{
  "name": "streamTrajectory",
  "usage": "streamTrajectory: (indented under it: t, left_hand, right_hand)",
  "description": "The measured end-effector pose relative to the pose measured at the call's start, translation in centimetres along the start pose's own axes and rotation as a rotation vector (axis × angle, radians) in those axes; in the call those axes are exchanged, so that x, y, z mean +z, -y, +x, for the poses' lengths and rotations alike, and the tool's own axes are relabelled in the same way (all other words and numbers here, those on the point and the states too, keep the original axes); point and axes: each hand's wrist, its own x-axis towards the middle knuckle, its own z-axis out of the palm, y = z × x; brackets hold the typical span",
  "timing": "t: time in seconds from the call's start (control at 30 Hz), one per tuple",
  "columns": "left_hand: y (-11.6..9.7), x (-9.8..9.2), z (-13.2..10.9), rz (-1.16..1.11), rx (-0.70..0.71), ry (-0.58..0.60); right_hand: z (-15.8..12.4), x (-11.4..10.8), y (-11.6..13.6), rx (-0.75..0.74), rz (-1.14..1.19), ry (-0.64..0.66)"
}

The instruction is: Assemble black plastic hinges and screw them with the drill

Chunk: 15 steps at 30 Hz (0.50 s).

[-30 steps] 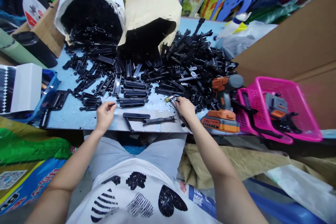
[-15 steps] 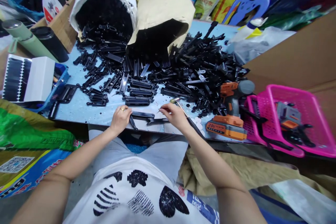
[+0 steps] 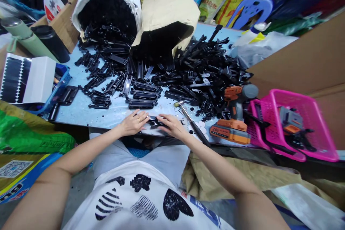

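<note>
Both my hands lie side by side at the front edge of the pale blue table [image 3: 81, 109]. My left hand [image 3: 134, 122], a ring on one finger, rests with its fingers stretched flat on a black flat bar part [image 3: 154, 121]. My right hand [image 3: 171, 125] also lies flat, its fingertips on the same black pieces. The parts are mostly hidden under the fingers. A small hammer [image 3: 190, 118] lies on the table just right of my right hand, not touched.
A big heap of black plastic parts [image 3: 199, 68] spills from two tipped sacks [image 3: 167, 10] at the back. An orange cordless drill [image 3: 234, 115] and a pink basket [image 3: 302, 97] stand at the right. A white box [image 3: 37, 79] and flasks [image 3: 51, 43] are at the left.
My right hand came away from the hammer and moved left. My left hand moved right. Both now lie flat together on the black parts at the table's front edge.
</note>
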Motion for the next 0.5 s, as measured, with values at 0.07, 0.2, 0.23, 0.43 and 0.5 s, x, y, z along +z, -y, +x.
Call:
streamTrajectory:
  t: [0.07,0.2,0.23,0.43,0.5]
  left_hand:
    - [-0.2,-0.1,1.8,0.020,-0.005,0.084]
    - [-0.4,-0.7,4.9,0.058,-0.167,0.168]
    - [-0.4,-1.0,5.2,0.046,-0.193,0.165]
    - [-3.5,-6.2,2.5,-0.292,-0.090,-0.107]
    - [-6.0,-8.3,1.4,-0.564,0.029,-0.218]
  right_hand:
    - [-0.7,0.0,-1.0,0.085,-0.137,0.012]
    - [-0.8,-0.3,-1.9,0.184,-0.268,0.061]
    - [-0.7,-0.8,-1.7,0.150,-0.257,0.061]
    - [-0.5,-7.5,3.3,-0.236,0.162,-0.032]
    - [-0.4,-9.1,6.0,-0.388,0.476,-0.039]
